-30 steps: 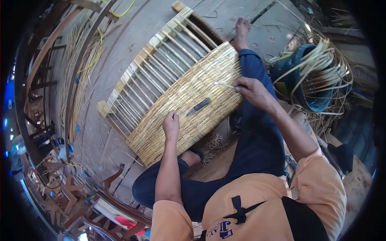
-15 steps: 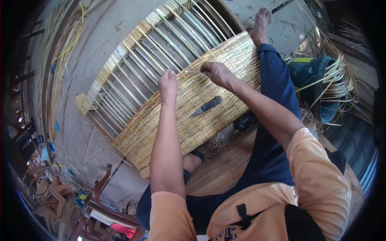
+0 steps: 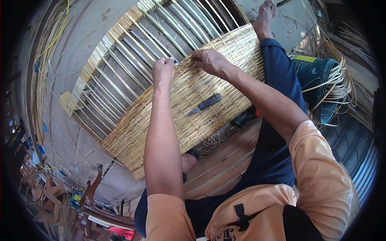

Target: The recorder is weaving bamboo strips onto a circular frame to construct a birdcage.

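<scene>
The wide yellow-brown woven cane panel (image 3: 194, 89) lies in front of the person, above the grey floor (image 3: 62, 134). Thin bare rods (image 3: 163, 30) run from its far side; the picture's top edge cuts off some. The left hand (image 3: 164, 71) is at that side, fingers curled in tight. The right hand (image 3: 212, 61) is near it, fingers bent down. Their tips are hard to see, so I cannot tell what they hold. 1 black-handled knife (image 3: 207, 103) lies on the weave. The dark green round plastic bucket (image 3: 311, 76) has 1 yellow label (image 3: 305, 59), too small to read. Blue letters (image 3: 229, 233) on the orange cloth shirt (image 3: 257, 197) are cut off below.
</scene>
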Demonstrator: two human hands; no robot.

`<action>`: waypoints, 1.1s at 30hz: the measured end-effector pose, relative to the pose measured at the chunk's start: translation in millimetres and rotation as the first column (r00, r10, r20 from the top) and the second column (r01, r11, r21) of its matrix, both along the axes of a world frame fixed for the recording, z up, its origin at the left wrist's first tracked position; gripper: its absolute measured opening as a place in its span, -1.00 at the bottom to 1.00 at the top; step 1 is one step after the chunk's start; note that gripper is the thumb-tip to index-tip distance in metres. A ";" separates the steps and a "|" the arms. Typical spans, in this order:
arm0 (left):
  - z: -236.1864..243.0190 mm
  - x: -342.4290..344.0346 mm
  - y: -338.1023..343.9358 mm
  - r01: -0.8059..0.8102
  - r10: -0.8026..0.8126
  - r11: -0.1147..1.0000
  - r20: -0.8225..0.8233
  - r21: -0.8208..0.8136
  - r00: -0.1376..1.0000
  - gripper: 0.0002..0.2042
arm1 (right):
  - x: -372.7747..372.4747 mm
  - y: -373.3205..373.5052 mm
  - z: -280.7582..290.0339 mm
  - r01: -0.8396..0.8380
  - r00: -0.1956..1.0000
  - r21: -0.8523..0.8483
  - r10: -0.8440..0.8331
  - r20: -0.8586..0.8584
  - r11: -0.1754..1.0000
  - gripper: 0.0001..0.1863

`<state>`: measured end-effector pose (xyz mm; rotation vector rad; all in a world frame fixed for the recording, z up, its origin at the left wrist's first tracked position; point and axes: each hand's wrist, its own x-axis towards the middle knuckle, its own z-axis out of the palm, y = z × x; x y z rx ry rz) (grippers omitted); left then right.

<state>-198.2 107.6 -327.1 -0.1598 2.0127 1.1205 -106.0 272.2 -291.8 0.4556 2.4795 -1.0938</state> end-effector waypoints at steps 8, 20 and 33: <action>35.6 2.4 3.8 -0.079 0.079 0.997 0.123 -0.001 0.989 -0.76 | -10.3 1.9 -10.0 -0.048 0.982 -0.046 0.055 0.180 0.998 -0.79; 51.0 14.3 5.7 0.058 -0.070 0.989 -0.083 -0.135 0.994 -0.63 | -22.1 23.0 55.0 -0.214 0.975 0.185 0.198 0.102 0.959 -0.77; 100.2 86.4 -47.2 0.403 -0.508 0.860 -0.438 -0.313 0.742 -0.48 | 19.2 -53.7 48.7 0.365 0.923 -0.383 -0.384 0.028 0.849 -0.73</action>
